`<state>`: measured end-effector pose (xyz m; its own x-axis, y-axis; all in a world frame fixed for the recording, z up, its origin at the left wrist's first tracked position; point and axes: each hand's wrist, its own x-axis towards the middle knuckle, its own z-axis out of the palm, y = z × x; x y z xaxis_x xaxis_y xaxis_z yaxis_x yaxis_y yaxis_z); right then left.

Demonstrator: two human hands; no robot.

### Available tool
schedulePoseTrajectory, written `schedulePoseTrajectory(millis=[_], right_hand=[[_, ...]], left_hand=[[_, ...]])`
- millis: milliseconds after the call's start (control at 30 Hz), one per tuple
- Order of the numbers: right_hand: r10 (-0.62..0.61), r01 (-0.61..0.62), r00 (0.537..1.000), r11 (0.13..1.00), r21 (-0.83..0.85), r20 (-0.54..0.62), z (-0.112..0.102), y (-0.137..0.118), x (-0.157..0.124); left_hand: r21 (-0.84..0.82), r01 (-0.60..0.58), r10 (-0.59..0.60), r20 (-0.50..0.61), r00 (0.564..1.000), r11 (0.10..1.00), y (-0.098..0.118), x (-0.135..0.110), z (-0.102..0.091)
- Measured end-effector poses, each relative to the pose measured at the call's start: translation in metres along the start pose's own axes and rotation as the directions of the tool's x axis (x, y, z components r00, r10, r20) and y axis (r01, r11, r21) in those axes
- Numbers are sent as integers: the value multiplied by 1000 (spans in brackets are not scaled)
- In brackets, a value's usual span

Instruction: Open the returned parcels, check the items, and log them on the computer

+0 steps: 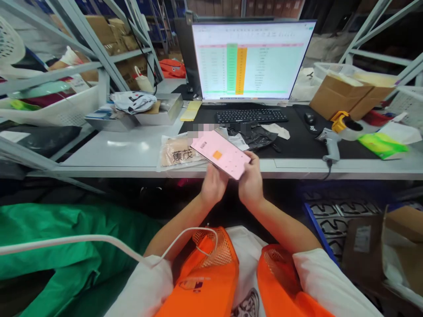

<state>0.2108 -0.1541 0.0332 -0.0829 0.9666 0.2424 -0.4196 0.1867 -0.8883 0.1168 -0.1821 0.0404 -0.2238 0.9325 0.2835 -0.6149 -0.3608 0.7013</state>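
A smartphone [220,153] with a bright pink screen and a small orange square on it is held tilted in front of the desk edge. My left hand [213,185] is under its lower left side, fingers curled round it. My right hand [251,180] grips its lower right end, thumb by the screen's edge. Just behind the phone, a clear bag [176,152] with tan contents and black characters lies on the desk.
On the desk [132,149] stand a monitor [251,59] showing a spreadsheet, a keyboard [251,116], a mouse [309,118], a barcode scanner [330,143], a tape dispenser [346,124] and a cardboard box [350,94]. Shelving [66,66] flanks the left. A green bag [56,246] lies lower left.
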Motion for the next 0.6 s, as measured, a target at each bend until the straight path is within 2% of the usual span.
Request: schedulePoseTrajectory(millis=[67, 133, 200, 233, 267, 300, 333, 367, 400, 467, 533, 600], right_hand=[[-22, 68, 976, 976, -206, 216, -14, 7, -3], [-49, 200, 945, 869, -452, 324, -50, -5, 15], [-163, 317, 945, 676, -665, 284, -109, -32, 53], [-248, 329, 942, 533, -779, 228, -146, -47, 77], [-323, 276, 934, 377, -884, 154, -185, -63, 102], [-363, 147, 930, 230, -962, 56, -224, -77, 128], [-352, -48, 933, 97, -994, -80, -262, -88, 153], [-294, -228, 932, -26, -973, -211, -295, -96, 176], [-210, -357, 921, -114, -927, -328, -324, -100, 196], [-9, -488, 868, -193, -851, -496, -365, -101, 226], [51, -517, 842, -206, -831, -537, -383, -94, 241], [32, -539, 832, -185, -822, -553, -386, -88, 244]], left_hand=[[-87, 85, -97, -146, 984, 993, 10, 12, -4], [-145, 164, -197, -254, 947, 976, 23, 26, -17], [-173, 210, -257, -324, 911, 962, 33, 38, -33], [-180, 217, -268, -343, 900, 959, 36, 42, -40], [-186, 219, -273, -354, 894, 958, 38, 47, -46], [-192, 219, -276, -360, 891, 957, 39, 50, -50], [-201, 220, -281, -362, 889, 955, 39, 54, -53], [-213, 220, -286, -364, 886, 952, 38, 58, -53], [-227, 224, -296, -368, 881, 948, 38, 63, -53], [-257, 245, -331, -383, 862, 935, 36, 75, -50], [-290, 272, -371, -381, 847, 918, 35, 88, -48], [-314, 275, -384, -365, 848, 908, 33, 99, -50]])
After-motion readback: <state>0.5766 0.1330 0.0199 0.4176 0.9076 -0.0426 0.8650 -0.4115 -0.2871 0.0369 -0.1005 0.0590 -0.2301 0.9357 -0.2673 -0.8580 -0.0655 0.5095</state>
